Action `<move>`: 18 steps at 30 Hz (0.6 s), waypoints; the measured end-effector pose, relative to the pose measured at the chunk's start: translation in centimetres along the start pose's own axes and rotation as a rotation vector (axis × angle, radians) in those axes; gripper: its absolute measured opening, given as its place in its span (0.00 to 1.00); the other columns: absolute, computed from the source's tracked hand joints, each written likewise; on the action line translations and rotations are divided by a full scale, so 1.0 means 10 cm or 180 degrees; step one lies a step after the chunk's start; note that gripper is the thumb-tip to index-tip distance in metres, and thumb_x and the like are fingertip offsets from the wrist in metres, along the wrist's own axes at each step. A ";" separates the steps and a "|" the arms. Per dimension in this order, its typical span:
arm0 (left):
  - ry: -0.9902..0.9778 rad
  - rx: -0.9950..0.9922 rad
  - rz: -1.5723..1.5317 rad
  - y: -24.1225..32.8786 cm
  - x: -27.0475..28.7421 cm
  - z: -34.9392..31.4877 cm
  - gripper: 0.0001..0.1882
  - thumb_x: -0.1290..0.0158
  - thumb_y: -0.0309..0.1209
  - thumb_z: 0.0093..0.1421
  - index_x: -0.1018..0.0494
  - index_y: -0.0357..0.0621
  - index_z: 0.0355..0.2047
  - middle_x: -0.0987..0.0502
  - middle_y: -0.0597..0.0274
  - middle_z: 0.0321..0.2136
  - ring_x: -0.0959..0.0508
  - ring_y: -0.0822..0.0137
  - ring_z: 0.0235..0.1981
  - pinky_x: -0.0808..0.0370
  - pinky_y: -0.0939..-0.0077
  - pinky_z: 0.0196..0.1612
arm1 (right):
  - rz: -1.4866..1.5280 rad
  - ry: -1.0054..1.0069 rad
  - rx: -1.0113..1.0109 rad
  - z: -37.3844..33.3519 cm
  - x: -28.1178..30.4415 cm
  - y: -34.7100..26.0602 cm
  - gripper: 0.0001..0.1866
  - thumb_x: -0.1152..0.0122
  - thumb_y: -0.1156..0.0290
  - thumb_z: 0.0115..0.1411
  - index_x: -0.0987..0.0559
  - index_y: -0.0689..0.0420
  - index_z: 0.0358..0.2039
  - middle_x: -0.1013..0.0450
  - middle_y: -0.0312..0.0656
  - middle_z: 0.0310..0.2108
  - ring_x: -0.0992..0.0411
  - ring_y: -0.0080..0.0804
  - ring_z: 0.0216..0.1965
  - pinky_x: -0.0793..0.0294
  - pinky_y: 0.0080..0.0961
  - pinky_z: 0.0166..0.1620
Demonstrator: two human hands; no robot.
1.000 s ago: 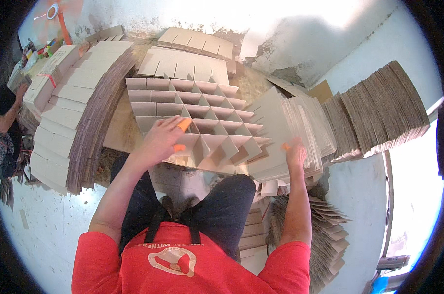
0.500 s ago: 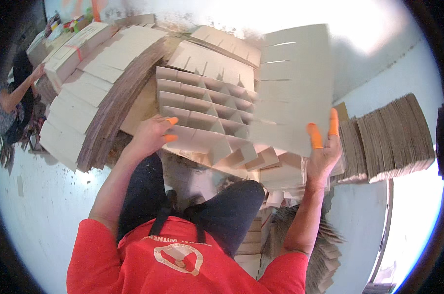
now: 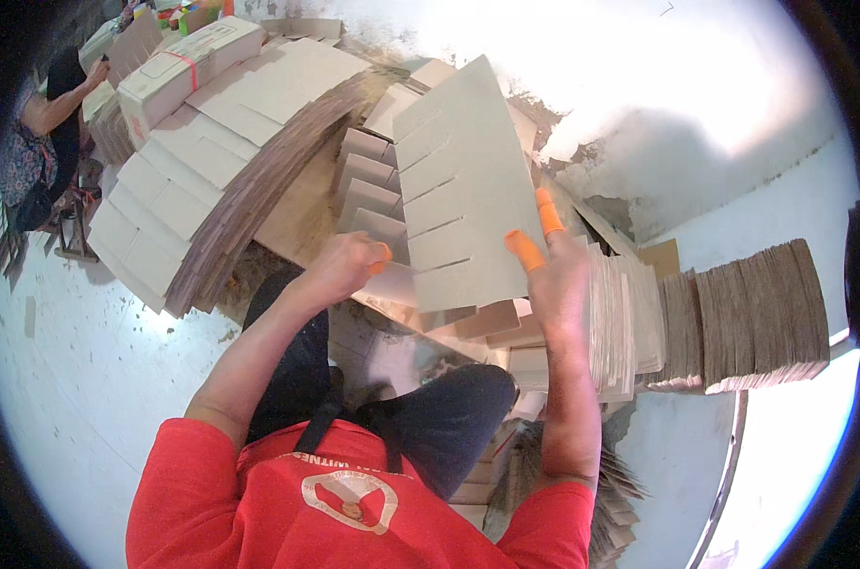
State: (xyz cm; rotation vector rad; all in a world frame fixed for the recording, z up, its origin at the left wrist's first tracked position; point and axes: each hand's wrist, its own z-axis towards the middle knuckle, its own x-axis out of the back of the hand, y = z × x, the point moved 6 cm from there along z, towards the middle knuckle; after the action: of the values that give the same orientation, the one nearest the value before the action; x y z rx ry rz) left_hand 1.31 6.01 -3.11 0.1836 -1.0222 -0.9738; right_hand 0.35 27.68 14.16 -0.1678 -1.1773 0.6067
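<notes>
The right hand [image 3: 558, 283] clamps a flat, slitted tan cardboard sheet [image 3: 482, 180] by its right edge, apparently keeping the slits [image 3: 436, 229] clear, above an upright tan cardboard grid [image 3: 370, 198]. Whether the left hand [image 3: 345, 266], beside the grid, grips anything cannot be told.

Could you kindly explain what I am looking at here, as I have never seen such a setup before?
There is no machine: these are a person's own two hands. A wide fisheye camera on the head looks down, so straight edges bend; picture left is the person's left.

The right hand, with orange finger covers, holds a slotted cardboard sheet by its right edge. The sheet is tilted and partly hides a cardboard divider grid on the tabletop. The left hand is at the grid's near side; whether it grips is unclear. Stacked cardboard lies to the left.
</notes>
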 end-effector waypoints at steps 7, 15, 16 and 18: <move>-0.0057 0.0130 -0.0015 -0.06 -0.03 0.02 0.08 0.41 0.24 0.47 0.24 0.40 0.30 0.23 0.56 0.25 0.23 0.52 0.30 0.26 0.60 0.33 | 0.0279 -0.0039 -0.0149 0.06 -0.04 -0.04 0.33 0.33 0.71 0.54 0.32 0.61 0.60 0.22 0.50 0.37 0.28 0.23 0.35 0.27 0.23 0.42; 0.0085 0.0147 -0.0275 -0.01 0.02 0.08 0.02 0.45 0.24 0.49 0.27 0.39 0.24 0.27 0.49 0.20 0.25 0.49 0.29 0.28 0.57 0.31 | 0.0081 -0.0207 -0.0180 0.09 -0.04 -0.13 0.32 0.34 0.71 0.54 0.31 0.61 0.60 0.22 0.52 0.39 0.26 0.27 0.35 0.27 0.24 0.42; 0.0073 0.0179 -0.0280 -0.02 0.01 0.08 0.03 0.45 0.24 0.49 0.27 0.39 0.24 0.27 0.49 0.20 0.25 0.48 0.29 0.28 0.57 0.31 | 0.0192 -0.0167 -0.0184 0.09 -0.02 -0.13 0.32 0.34 0.71 0.54 0.31 0.60 0.60 0.22 0.52 0.38 0.26 0.26 0.35 0.27 0.25 0.42; 0.0046 0.0217 -0.0282 -0.03 0.01 0.07 0.03 0.45 0.24 0.49 0.27 0.39 0.24 0.26 0.49 0.21 0.25 0.48 0.29 0.28 0.57 0.31 | 0.0180 -0.0139 -0.0097 0.09 -0.02 -0.14 0.32 0.33 0.71 0.54 0.31 0.60 0.60 0.22 0.52 0.38 0.26 0.26 0.35 0.27 0.25 0.42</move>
State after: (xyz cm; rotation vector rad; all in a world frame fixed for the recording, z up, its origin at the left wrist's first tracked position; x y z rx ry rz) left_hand 0.61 5.97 -2.84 0.2940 -1.0416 -1.0169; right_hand -0.02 26.26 14.94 -0.2154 -1.2278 0.6450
